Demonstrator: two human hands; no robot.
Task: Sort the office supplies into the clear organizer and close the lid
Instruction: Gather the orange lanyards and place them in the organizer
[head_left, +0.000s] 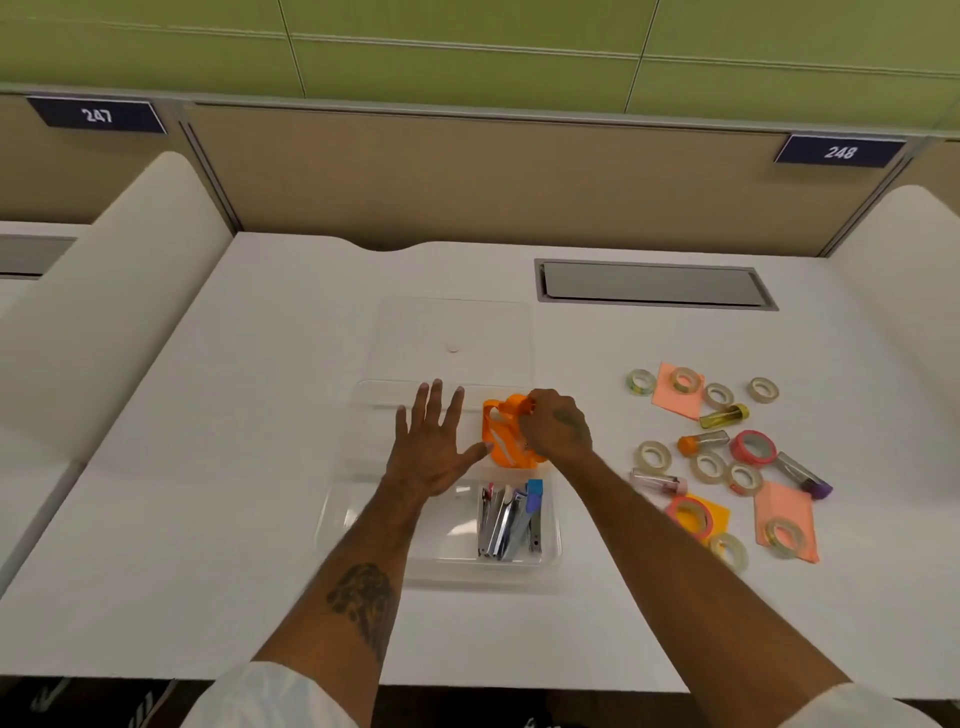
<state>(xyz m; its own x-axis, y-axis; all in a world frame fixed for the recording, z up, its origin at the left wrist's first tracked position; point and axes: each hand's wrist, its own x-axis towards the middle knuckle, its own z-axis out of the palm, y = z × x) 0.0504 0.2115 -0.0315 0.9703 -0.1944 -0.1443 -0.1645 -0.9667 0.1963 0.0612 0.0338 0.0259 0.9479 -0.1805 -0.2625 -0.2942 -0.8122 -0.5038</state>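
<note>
White desk (208, 467) in a numbered cubicle; plates 247 (97, 115) and 248 (840, 151) on the back panel. Grey cable hatch (652, 285) set into the desk top, far right.

Clear organizer (363, 525) at desk centre, open; lid (452, 332) lay flat on the desk just behind it, touching or nearly touching the far rim. Near right compartment held a bundle of staplers (506, 525), metal with coloured ends, lying lengthwise. Far right compartment held orange tape dispensers (501, 431).

Left hand (434, 452) spread flat, palm down, fingers fully extended over the left half of the organizer; gripped nothing. Whether pressed on the rim or just above it: could not tell.

Right hand (556, 426) curled closed over the top of the orange dispensers, fingers bent round the far edge; gripped one of them, in or just over the far right compartment.

Unsorted items lay well right of the organizer: clear tape rolls (654, 456), pink tape rolls (753, 448), capped tubes (724, 415) in yellow, orange, pink and purple, pink sticky notes (787, 514), and an orange note (719, 514) under one pink roll.
</note>
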